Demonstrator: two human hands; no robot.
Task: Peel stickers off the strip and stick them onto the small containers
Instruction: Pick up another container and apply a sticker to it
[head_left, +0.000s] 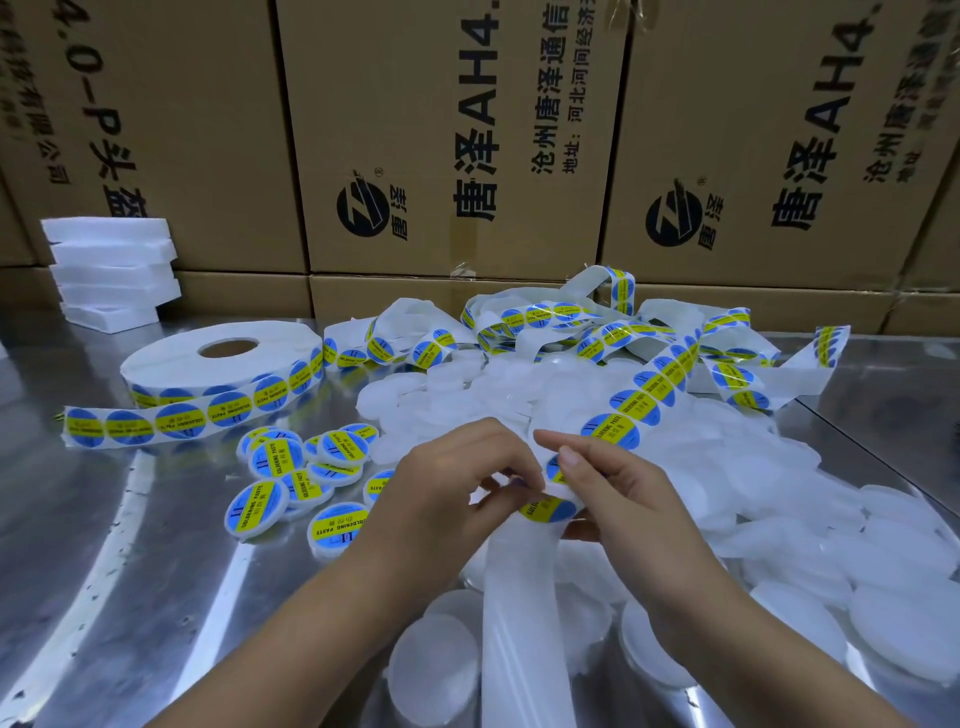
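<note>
A white backing strip (649, 387) carrying round blue-and-yellow stickers runs from the tangle at the back down to my hands; its bare end (519, 623) trails toward me. My left hand (447, 483) and my right hand (608, 488) meet over the strip, fingertips pinching a sticker (545, 506) at its edge. Whether a small container sits under that sticker I cannot tell. Several labelled round containers (291, 478) lie to the left of my hands. A heap of plain white containers (779, 519) spreads to the right and behind.
A large sticker roll (223, 358) lies flat at the left on the shiny metal table (104, 571), with a loose stickered tail in front. White foam trays (111, 270) are stacked at the back left. Brown cardboard boxes (452, 156) wall off the rear.
</note>
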